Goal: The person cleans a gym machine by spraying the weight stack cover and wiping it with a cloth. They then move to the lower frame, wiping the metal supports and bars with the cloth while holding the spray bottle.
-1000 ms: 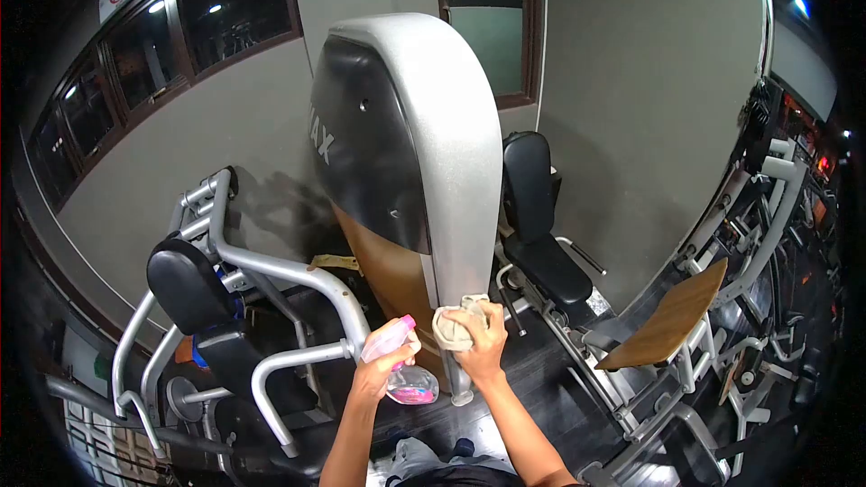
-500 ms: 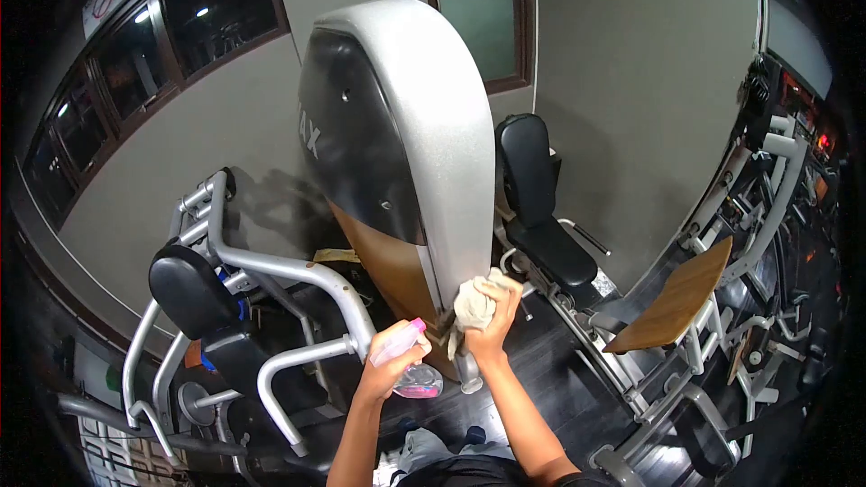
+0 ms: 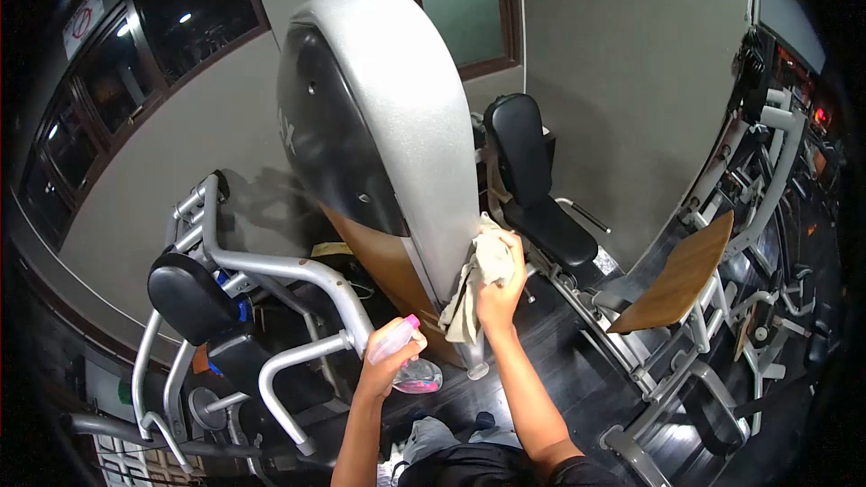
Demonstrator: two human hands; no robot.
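Note:
My right hand (image 3: 499, 287) grips a beige cloth (image 3: 475, 284) and presses it against the lower right edge of a tall grey machine shroud (image 3: 397, 117); part of the cloth hangs loose below my fingers. My left hand (image 3: 383, 368) holds a clear spray bottle with a pink nozzle (image 3: 403, 358), low and to the left of the cloth, just in front of the shroud's brown lower panel (image 3: 383, 266).
A grey tubular frame with a black pad (image 3: 189, 293) stands at the left. A black padded seat (image 3: 532, 189) sits behind the shroud at the right. A brown wooden board (image 3: 681, 275) and more gym machines crowd the right side. Grey walls and dark windows lie behind.
My right hand has slid the cloth upward along the shroud's right edge, and more cloth now hangs free. The left hand keeps the bottle in about the same spot. The view has tilted slightly.

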